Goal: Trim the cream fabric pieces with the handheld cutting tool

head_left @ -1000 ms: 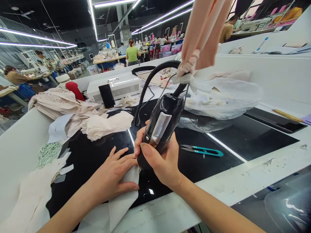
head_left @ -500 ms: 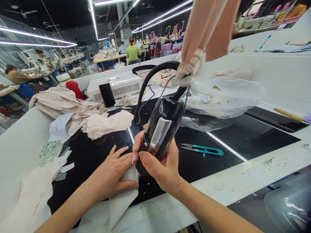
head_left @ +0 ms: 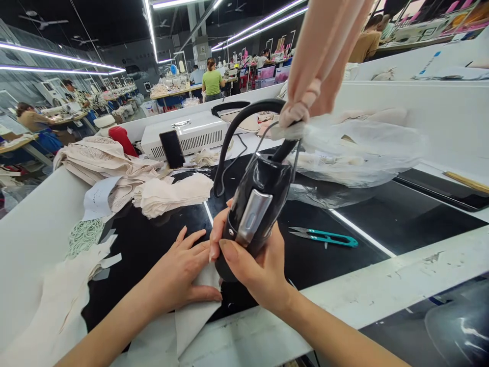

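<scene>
My right hand [head_left: 255, 265] is wrapped round a black corded hand tool [head_left: 255, 204] with a silver panel on its side. The tool stands tilted, its lower end down beside the cloth; its exact kind does not show. A thick black cord loops from its top, where a knotted pink cloth strip [head_left: 301, 102] hangs from above. My left hand [head_left: 183, 270] lies flat with fingers spread, pressing a pale cloth piece [head_left: 198, 321] onto the black table surface [head_left: 244, 300]. What lies under the tool's tip is hidden.
Teal thread snips [head_left: 324, 237] lie to the right, before a clear plastic bag [head_left: 355, 158]. Stacked pale cloth pieces [head_left: 171, 193], a phone [head_left: 171, 149] and a white vented box [head_left: 185, 135] stand behind. Green elastic loops [head_left: 86, 237] lie left. Co-workers sit and stand farther off.
The whole view has shifted slightly, so things appear a little farther right. The hanging pink strip has swung. Both hands keep the same hold on cloth and tool.
</scene>
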A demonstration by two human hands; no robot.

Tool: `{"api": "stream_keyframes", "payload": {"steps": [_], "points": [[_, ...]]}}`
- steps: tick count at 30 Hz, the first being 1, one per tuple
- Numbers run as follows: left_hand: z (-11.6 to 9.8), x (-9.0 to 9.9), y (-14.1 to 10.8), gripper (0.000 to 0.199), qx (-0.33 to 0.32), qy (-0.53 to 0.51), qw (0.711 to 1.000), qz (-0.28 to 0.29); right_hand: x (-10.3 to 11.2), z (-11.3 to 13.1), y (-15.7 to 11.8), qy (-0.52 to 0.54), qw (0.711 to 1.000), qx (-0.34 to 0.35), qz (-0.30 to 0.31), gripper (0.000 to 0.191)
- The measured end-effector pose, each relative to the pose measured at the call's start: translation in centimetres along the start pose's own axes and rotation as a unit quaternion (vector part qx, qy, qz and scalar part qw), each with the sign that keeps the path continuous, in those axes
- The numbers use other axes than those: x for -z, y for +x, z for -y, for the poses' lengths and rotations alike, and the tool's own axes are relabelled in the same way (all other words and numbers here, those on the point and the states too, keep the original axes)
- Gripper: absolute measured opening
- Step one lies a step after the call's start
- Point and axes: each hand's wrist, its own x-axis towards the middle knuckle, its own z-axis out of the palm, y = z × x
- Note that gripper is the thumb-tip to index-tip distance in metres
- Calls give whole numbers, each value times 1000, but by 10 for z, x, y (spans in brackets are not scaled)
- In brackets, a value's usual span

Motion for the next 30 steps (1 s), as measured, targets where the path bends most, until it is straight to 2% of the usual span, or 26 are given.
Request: {"api": "stream_keyframes", "payload": {"steps": [2,4,7,8,11,13,17,20,22,30], "points": [[-4,-5,-5,82,-12,48,998,-43,0,1,0,8,1000,-2,6,30],[-13,-10,-13,70,-8,101,990,-103,2,2,1,30,999,1,14,31],[-33,-17,-29,35,14,175,969,-173,4,5,3,55,998,6,20,35],[-41,-20,-33,27,16,185,966,-179,4,6,4,59,998,7,20,36],[-55,-29,-43,27,15,188,967,-170,5,8,8,63,998,2,21,40],[-55,-32,-46,30,13,184,969,-167,6,9,11,60,998,0,19,43],[-40,-24,-50,36,-12,146,977,-157,10,12,12,56,998,-5,13,45],[-26,-13,-56,31,-43,108,986,-118,12,13,12,57,998,-9,7,47],[-20,-8,-60,29,-42,89,991,-95,11,13,13,57,998,-10,10,48],[-12,-9,-67,34,-34,53,995,-79,7,7,15,50,998,-8,27,46]]}}
